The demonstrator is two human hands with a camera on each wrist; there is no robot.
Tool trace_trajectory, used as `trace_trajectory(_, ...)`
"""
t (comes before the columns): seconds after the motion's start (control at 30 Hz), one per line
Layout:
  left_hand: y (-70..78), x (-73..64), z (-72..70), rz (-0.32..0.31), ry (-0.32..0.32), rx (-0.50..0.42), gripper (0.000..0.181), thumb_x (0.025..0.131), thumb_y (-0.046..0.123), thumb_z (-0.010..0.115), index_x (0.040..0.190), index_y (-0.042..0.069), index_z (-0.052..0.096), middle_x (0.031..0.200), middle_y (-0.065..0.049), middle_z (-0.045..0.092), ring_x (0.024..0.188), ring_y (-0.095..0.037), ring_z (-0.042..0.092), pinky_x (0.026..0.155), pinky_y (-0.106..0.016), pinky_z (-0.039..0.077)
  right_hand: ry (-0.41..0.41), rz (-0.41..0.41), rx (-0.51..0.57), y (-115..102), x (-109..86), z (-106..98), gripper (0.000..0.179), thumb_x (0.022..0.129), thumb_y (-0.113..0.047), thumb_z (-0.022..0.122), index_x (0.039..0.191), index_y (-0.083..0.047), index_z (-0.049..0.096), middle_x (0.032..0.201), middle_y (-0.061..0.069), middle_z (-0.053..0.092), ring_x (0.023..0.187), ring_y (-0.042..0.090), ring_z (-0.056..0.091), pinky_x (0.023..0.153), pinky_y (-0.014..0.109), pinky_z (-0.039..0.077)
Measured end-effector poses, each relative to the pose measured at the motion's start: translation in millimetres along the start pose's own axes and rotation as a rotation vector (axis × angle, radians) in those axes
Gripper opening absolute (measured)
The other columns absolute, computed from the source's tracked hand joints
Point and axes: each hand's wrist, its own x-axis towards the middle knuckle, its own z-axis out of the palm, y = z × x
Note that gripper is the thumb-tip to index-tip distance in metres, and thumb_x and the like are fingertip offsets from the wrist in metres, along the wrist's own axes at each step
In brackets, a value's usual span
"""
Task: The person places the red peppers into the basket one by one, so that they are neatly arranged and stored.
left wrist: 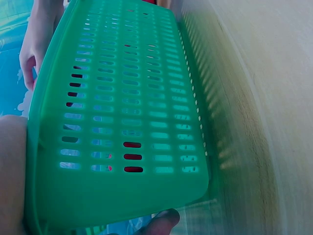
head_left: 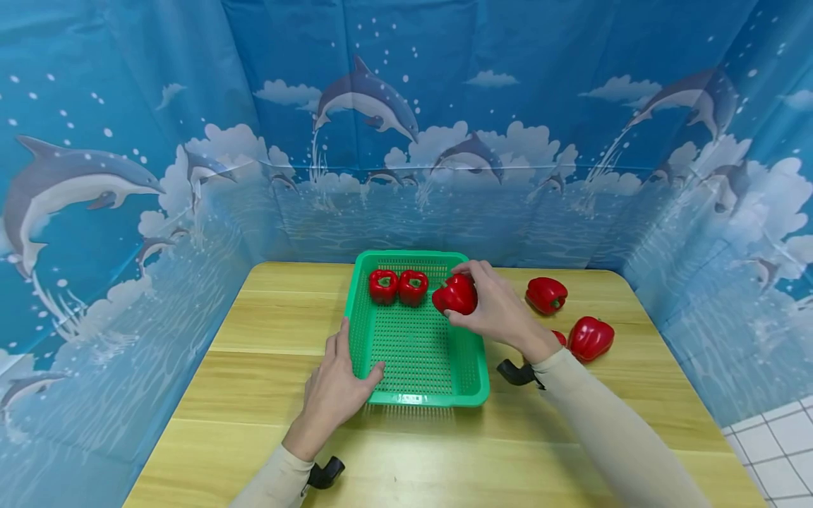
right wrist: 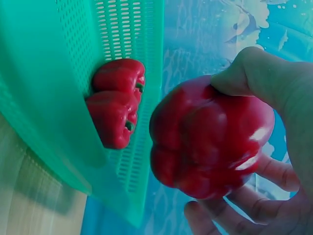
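A green plastic basket (head_left: 413, 400) with slotted walls sits on the wooden table. My left hand (head_left: 338, 388) holds its near left corner, thumb over the rim and fingers along the outside; the left wrist view shows the slotted wall (left wrist: 132, 107) close up, with a fingertip (left wrist: 165, 223) below it. In my right hand (head_left: 498, 307) is a red bell pepper (head_left: 459, 294), held above the basket's right side between thumb and fingers, as the right wrist view shows (right wrist: 210, 139). Two red bell peppers (head_left: 384, 286) stand side by side in the basket's far left part, stems up.
Right of the basket lie a red bell pepper (head_left: 546, 295), a second pepper (head_left: 591, 339) and a third (head_left: 559, 337) mostly hidden behind my right forearm. Black wrist mounts (head_left: 516, 372) stick out from both wrists. A dolphin-print curtain (head_left: 406, 141) encloses the table's back and sides.
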Motion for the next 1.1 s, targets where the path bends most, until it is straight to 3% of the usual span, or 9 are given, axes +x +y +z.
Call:
trace_trajectory(0.53,-0.2,0.8,-1.7,-0.005,-0.005,0.001,0.119,0.102,0.055,0.081,0.189,0.012,0.012,0.178,-0.022,0.049,0.049,-0.018,0.044,0.043,-0.032,0.038,-0.04,-0.023,0.001,-11.7,19.1,18.3,0.075,0.094,-0.025,0.096,0.155,-0.006,0.058,0.15,0.015,0.068,0.116,0.031,0.072,0.095,0.051,0.066)
trace_trajectory(0.7,-0.2,1.8,-0.9,-0.004,-0.011,0.006,0.119,0.103,0.056,0.081,0.189,0.013,0.012,0.179,-0.021,0.049,0.049,-0.018,0.045,0.044,-0.032,0.039,-0.062,-0.027,-0.009,-16.7,24.4,24.8,0.078,0.095,-0.025,0.096,0.16,-0.006,0.058,0.154,0.016,0.067,0.123,0.033,0.071,0.1,0.054,0.066)
trace_trajectory(1.1,-1.3,1.6,-0.9,0.001,-0.003,0.005,0.119,0.103,0.056,0.081,0.189,0.013,0.012,0.178,-0.021,0.049,0.055,-0.02,0.053,0.048,-0.035,0.044,-0.185,-0.026,-0.034,-25.3,35.4,44.7,0.088,0.096,-0.027,0.093,0.17,-0.003,0.053,0.156,0.021,0.06,0.131,0.035,0.067,0.105,0.053,0.068)
